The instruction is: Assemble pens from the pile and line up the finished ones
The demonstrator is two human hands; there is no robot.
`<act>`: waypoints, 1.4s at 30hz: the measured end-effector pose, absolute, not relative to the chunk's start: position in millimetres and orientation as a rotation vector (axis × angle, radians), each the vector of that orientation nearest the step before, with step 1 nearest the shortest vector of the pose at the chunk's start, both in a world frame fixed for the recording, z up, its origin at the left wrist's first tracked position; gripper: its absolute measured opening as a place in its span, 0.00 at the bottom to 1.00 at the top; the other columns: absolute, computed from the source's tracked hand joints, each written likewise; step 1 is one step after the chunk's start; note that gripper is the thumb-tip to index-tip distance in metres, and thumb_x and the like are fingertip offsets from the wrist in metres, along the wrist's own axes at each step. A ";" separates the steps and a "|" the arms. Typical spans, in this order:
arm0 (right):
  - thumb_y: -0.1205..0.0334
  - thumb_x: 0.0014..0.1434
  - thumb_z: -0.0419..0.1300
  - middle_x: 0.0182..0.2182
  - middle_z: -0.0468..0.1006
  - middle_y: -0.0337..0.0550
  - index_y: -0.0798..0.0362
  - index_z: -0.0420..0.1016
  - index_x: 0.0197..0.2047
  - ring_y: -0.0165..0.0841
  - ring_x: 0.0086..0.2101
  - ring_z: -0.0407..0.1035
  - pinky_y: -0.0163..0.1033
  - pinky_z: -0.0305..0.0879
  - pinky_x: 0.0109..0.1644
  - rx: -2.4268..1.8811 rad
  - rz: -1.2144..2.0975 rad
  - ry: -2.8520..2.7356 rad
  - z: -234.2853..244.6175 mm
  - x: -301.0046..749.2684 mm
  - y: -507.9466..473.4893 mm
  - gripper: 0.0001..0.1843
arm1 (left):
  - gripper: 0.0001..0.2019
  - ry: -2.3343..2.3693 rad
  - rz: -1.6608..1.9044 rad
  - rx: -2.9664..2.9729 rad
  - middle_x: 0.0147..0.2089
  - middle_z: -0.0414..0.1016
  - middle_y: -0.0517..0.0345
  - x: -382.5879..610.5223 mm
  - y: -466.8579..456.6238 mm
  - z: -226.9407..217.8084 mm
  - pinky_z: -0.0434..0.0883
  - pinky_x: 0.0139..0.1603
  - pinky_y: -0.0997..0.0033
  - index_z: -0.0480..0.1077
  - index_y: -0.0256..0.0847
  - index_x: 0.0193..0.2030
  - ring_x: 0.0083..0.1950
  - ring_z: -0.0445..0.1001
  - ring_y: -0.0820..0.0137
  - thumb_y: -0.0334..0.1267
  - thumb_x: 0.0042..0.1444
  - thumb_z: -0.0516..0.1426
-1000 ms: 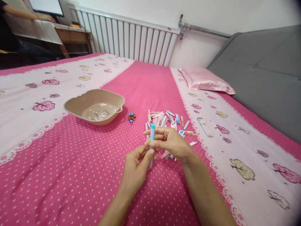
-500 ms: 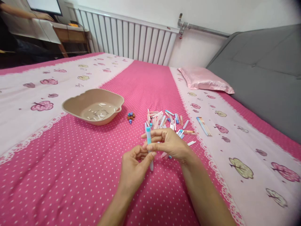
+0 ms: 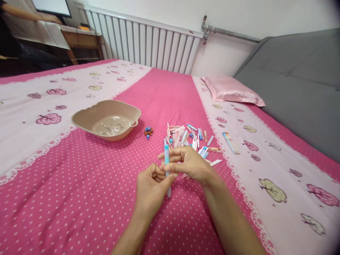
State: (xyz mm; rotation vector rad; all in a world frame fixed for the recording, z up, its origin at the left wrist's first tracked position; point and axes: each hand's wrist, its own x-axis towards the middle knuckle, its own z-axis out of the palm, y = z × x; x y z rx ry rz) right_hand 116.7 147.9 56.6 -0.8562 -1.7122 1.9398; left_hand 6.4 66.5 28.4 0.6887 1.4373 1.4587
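Note:
Both of my hands hold one light blue pen point(image 3: 166, 156) upright over the pink dotted bedspread point(image 3: 79, 184). My right hand point(image 3: 190, 163) pinches its upper part with fingers curled round it. My left hand point(image 3: 151, 187) grips the lower part, the white tip sticking out below. Just behind my hands lies a heap of pen parts point(image 3: 188, 138) in pink, blue and white. A few small coloured caps point(image 3: 148, 132) sit left of the heap.
A beige plastic basin point(image 3: 106, 120) with small white pieces stands to the left. Two or three whole pens point(image 3: 231, 142) lie to the right. A pink pillow point(image 3: 231, 90), grey headboard point(image 3: 300, 81) and radiator point(image 3: 148, 42) lie beyond. Another person's arm point(image 3: 32, 14) reaches toward a desk far left.
The pen and both hands have drifted slightly left and toward me; the pen sits lower between my fingers. Nothing else has moved.

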 end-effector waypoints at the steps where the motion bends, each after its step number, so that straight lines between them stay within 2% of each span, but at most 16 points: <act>1: 0.63 0.42 0.70 0.27 0.80 0.41 0.54 0.78 0.45 0.27 0.26 0.72 0.30 0.65 0.29 -0.856 1.941 -1.713 55.4 116.6 148.1 0.24 | 0.17 1.438 1.464 0.685 0.13 0.63 0.69 6.5 66.6 28.0 0.57 0.17 0.82 0.60 0.37 0.17 0.16 0.57 0.83 0.33 0.27 0.67; 6: 0.61 0.41 0.71 0.27 0.79 0.41 0.55 0.77 0.45 0.30 0.29 0.73 0.33 0.66 0.32 -0.872 1.931 -1.715 52.1 114.9 148.3 0.25 | 0.16 1.454 1.455 0.702 0.13 0.62 0.69 6.0 66.6 27.3 0.56 0.17 0.82 0.59 0.38 0.18 0.15 0.56 0.83 0.35 0.31 0.66; 11: 0.60 0.42 0.71 0.27 0.79 0.40 0.54 0.77 0.46 0.29 0.28 0.72 0.33 0.65 0.32 -0.886 1.902 -1.659 50.8 112.5 147.0 0.25 | 0.14 1.513 1.430 0.743 0.13 0.62 0.68 3.6 67.0 29.4 0.57 0.17 0.80 0.61 0.38 0.20 0.15 0.58 0.81 0.39 0.36 0.64; 15: 0.59 0.43 0.70 0.26 0.79 0.40 0.54 0.76 0.45 0.29 0.28 0.72 0.33 0.64 0.32 -0.886 1.883 -1.626 51.5 111.5 146.7 0.24 | 0.13 1.503 1.419 0.763 0.15 0.64 0.66 2.6 67.3 31.3 0.59 0.19 0.79 0.63 0.37 0.20 0.17 0.59 0.80 0.39 0.36 0.64; 21: 0.52 0.48 0.66 0.30 0.80 0.43 0.55 0.78 0.33 0.32 0.35 0.73 0.39 0.67 0.44 -0.867 1.696 -1.562 56.4 110.0 147.9 0.15 | 0.13 1.495 1.375 0.833 0.17 0.65 0.65 2.4 66.8 27.9 0.60 0.20 0.78 0.67 0.36 0.22 0.18 0.60 0.79 0.42 0.37 0.64; 25: 0.54 0.52 0.64 0.31 0.80 0.42 0.54 0.78 0.38 0.30 0.33 0.72 0.41 0.66 0.47 -0.904 1.655 -1.509 60.2 111.3 148.1 0.13 | 0.13 1.488 1.343 0.856 0.17 0.65 0.65 3.1 66.2 26.8 0.60 0.20 0.77 0.67 0.36 0.23 0.17 0.60 0.79 0.43 0.40 0.63; 30: 0.54 0.52 0.64 0.31 0.81 0.43 0.54 0.79 0.36 0.31 0.34 0.72 0.40 0.64 0.48 -0.841 1.665 -1.465 55.8 111.9 150.7 0.13 | 0.12 1.503 1.363 0.870 0.17 0.65 0.65 2.8 65.6 29.2 0.59 0.20 0.78 0.67 0.36 0.22 0.18 0.60 0.80 0.42 0.39 0.64; 38: 0.52 0.51 0.65 0.33 0.80 0.44 0.53 0.79 0.33 0.31 0.35 0.70 0.38 0.61 0.43 -0.836 1.710 -1.405 50.0 113.0 154.3 0.12 | 0.13 1.443 1.375 0.848 0.17 0.67 0.63 1.2 65.7 30.5 0.57 0.19 0.79 0.71 0.35 0.22 0.17 0.59 0.80 0.44 0.38 0.64; 42: 0.52 0.51 0.64 0.31 0.79 0.42 0.53 0.79 0.31 0.30 0.34 0.69 0.37 0.61 0.42 -0.849 1.654 -1.485 50.4 112.6 153.7 0.12 | 0.13 1.455 1.386 0.836 0.15 0.65 0.65 2.8 66.0 31.5 0.57 0.19 0.79 0.68 0.36 0.19 0.17 0.59 0.80 0.42 0.37 0.64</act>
